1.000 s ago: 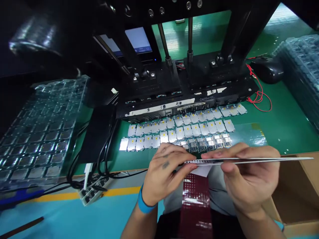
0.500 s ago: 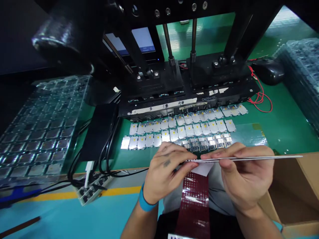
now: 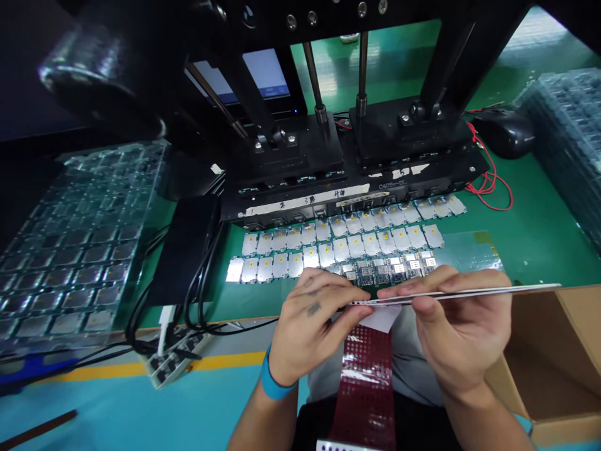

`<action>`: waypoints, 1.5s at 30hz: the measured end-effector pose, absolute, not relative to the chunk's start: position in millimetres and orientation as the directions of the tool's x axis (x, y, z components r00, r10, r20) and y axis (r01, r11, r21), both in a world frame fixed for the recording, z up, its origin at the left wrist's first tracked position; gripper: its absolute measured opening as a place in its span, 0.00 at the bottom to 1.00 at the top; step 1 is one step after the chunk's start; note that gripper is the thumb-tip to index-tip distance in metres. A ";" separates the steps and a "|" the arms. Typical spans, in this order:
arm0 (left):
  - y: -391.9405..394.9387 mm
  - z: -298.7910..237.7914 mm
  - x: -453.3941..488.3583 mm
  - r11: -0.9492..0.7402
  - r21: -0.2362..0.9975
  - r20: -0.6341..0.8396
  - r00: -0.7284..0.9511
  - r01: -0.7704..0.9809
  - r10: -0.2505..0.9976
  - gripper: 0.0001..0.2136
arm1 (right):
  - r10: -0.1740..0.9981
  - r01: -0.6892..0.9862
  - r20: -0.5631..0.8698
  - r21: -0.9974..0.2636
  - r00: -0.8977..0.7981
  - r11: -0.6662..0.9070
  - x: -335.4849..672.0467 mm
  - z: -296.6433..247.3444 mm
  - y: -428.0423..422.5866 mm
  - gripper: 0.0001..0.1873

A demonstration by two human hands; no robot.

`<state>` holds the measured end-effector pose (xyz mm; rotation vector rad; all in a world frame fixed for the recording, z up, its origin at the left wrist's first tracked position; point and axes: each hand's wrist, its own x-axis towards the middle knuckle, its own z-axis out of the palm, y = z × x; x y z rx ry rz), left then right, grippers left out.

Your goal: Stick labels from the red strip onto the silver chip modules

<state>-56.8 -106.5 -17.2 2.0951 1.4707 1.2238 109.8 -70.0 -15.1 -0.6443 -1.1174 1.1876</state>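
Observation:
My left hand (image 3: 312,319) and my right hand (image 3: 457,329) pinch a long, thin pale strip (image 3: 451,295) that has small holes near its left end. It runs out to the right past my right hand. Below the hands hangs a dark red perforated film strip (image 3: 366,376), with a small white paper tab (image 3: 382,318) at its top. Just beyond my fingertips, rows of silver shielded circuit modules (image 3: 342,247) with yellow dots lie on a green mat (image 3: 530,250). My fingers hide part of the nearest row.
A black fixture with screens and posts (image 3: 300,181) stands behind the modules. Stacked clear trays lie at left (image 3: 70,250) and right (image 3: 568,138). Also present are a black mouse (image 3: 504,131), red wires (image 3: 491,185), black cables (image 3: 201,294) and a cardboard box (image 3: 549,357).
The pale strip now tilts up more to the right, and my right hand has shifted left. More of the red film's lower end shows, and the view has shifted slightly.

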 end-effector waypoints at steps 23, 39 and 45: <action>-106.6 -19.3 -58.9 -0.449 0.648 0.478 0.130 0.615 0.868 0.03 | 0.943 -0.427 0.332 -0.858 -0.034 0.286 110.0 -18.3 -70.6 0.18; -110.5 -19.0 -60.2 -0.489 0.574 0.458 0.237 0.657 0.857 0.02 | 0.929 -0.181 0.352 -0.912 0.112 0.368 137.6 -15.9 -37.6 0.14; -106.3 -18.6 -42.3 -0.565 0.392 0.356 0.447 0.726 0.821 0.06 | 0.978 0.022 0.209 -0.978 -0.002 0.209 148.3 -14.3 -8.3 0.14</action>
